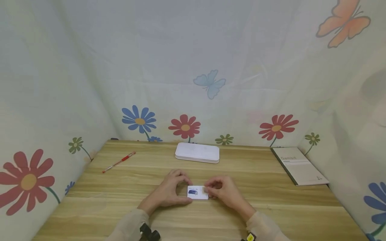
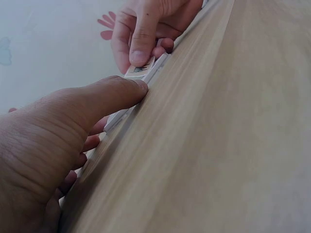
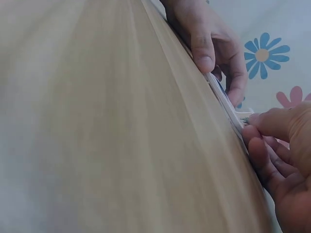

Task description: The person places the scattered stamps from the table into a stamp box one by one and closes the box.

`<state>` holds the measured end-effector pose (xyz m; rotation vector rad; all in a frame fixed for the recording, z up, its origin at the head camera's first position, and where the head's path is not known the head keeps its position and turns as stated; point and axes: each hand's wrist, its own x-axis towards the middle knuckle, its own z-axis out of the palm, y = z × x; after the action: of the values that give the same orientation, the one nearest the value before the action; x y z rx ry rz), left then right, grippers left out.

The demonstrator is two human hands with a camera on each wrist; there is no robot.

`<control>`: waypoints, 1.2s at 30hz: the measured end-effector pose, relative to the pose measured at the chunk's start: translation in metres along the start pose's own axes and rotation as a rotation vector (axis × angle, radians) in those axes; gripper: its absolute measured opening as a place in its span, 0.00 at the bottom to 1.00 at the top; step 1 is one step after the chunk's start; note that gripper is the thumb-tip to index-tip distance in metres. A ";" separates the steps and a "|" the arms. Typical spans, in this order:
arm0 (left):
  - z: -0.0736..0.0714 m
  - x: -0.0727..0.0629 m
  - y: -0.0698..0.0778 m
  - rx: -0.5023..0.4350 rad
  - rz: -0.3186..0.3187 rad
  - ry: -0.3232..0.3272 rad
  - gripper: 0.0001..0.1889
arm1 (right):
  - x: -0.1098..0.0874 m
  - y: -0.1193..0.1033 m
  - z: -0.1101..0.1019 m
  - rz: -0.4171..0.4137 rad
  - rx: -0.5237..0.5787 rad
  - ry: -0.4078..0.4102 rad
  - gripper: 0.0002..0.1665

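Note:
A small white card (image 1: 197,196) with a dark blue picture lies on the wooden table between both hands. In the wrist views it shows a thin, pale, layered edge. My left hand (image 1: 169,191) holds the card's left end, thumb at the near edge and forefinger at the far one. At the card's right end, my right hand (image 1: 225,193) pinches a small stamp-like piece of paper (image 2: 138,71) between thumb and fingers. This piece has a beige border and a little dark print, and overlaps the card's right part; the fingertips hide some of it.
Behind the hands stands a white, round-cornered case (image 1: 197,152). A red pen (image 1: 119,162) lies at the left, and a notebook (image 1: 300,167) with a dark spine at the right edge. Flower-printed cloth (image 1: 163,67) surrounds the wooden table (image 1: 301,214).

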<state>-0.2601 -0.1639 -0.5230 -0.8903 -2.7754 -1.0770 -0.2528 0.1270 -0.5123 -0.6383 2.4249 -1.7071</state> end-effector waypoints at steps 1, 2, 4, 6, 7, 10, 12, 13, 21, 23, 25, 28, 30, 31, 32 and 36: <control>0.000 0.000 0.000 -0.001 0.000 0.000 0.26 | 0.000 0.000 0.000 -0.008 -0.018 0.004 0.06; 0.001 0.000 0.001 -0.005 -0.001 0.000 0.26 | -0.001 -0.001 0.001 -0.016 -0.038 0.008 0.06; 0.001 -0.001 0.001 -0.011 -0.003 0.002 0.26 | -0.001 -0.001 0.002 -0.032 -0.086 0.017 0.05; 0.001 -0.001 0.002 -0.014 -0.002 0.003 0.26 | -0.002 -0.002 0.004 -0.047 -0.128 0.027 0.05; 0.001 0.000 0.002 -0.015 -0.001 0.002 0.26 | -0.002 -0.002 0.004 -0.056 -0.147 0.032 0.05; 0.001 0.000 0.002 -0.010 0.003 0.001 0.26 | -0.003 -0.003 0.006 -0.068 -0.174 0.037 0.05; 0.001 0.000 0.002 -0.007 0.002 0.001 0.26 | -0.004 -0.004 0.007 -0.071 -0.189 0.039 0.05; 0.001 0.000 0.003 -0.006 -0.001 0.000 0.26 | -0.004 -0.004 0.007 -0.073 -0.199 0.040 0.05; 0.000 -0.001 0.004 -0.016 -0.022 -0.009 0.25 | -0.005 -0.006 0.008 -0.090 -0.284 0.051 0.05; 0.000 -0.001 0.004 -0.018 -0.024 -0.010 0.25 | -0.005 -0.006 0.008 -0.094 -0.291 0.054 0.05; 0.000 -0.001 0.004 -0.016 -0.022 -0.010 0.26 | -0.004 -0.005 0.007 -0.101 -0.293 0.057 0.06; 0.000 -0.001 0.003 -0.013 -0.022 -0.010 0.26 | -0.004 -0.004 0.007 -0.106 -0.307 0.062 0.05; 0.000 -0.001 0.003 -0.012 -0.025 -0.011 0.26 | -0.004 -0.003 0.006 -0.108 -0.327 0.065 0.05; 0.000 -0.001 0.003 -0.012 -0.028 -0.013 0.26 | -0.004 -0.003 0.006 -0.106 -0.337 0.065 0.05; 0.000 -0.001 0.003 -0.013 -0.029 -0.013 0.26 | -0.005 -0.003 0.006 -0.104 -0.347 0.065 0.05; 0.000 -0.001 0.003 -0.017 -0.027 -0.015 0.26 | -0.005 -0.002 0.005 -0.102 -0.366 0.065 0.04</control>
<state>-0.2578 -0.1624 -0.5212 -0.8691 -2.8022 -1.1038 -0.2459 0.1241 -0.5127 -0.7677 2.8255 -1.3409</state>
